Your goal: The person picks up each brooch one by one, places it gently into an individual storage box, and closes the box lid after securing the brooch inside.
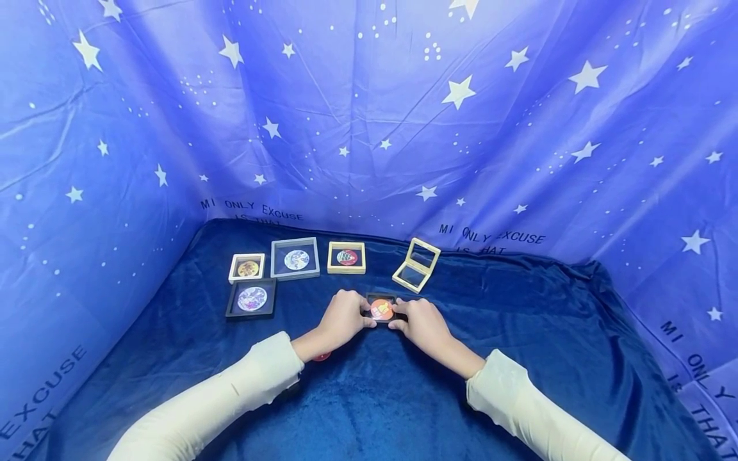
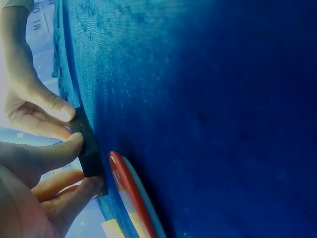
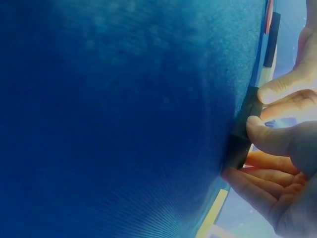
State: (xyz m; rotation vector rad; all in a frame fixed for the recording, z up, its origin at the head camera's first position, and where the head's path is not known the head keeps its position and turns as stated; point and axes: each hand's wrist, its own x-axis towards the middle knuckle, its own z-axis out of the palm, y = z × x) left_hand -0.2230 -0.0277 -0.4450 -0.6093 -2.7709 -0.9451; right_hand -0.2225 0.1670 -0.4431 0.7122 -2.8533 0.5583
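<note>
A small black display frame [image 1: 381, 295] lies on the blue cloth, with a round orange badge [image 1: 382, 310] in it. From one side my left hand [image 1: 344, 315] pinches its edge between thumb and fingers. The right hand [image 1: 425, 323] grips the opposite edge the same way. In the left wrist view the frame's dark side [image 2: 89, 148] stands between both sets of fingertips. Under my left wrist a red round badge [image 1: 321, 356] lies partly hidden, seen closer as a red-rimmed disc [image 2: 131, 193].
Behind stand a cream frame [image 1: 246, 280], a grey frame [image 1: 296, 276] and a wooden frame [image 1: 346, 271], each with a round badge. A larger black frame [image 1: 249, 314] sits at left. At back right, a hinged wooden frame [image 1: 410, 263] is unfolded. Starry curtains [image 1: 369, 96] surround the cloth.
</note>
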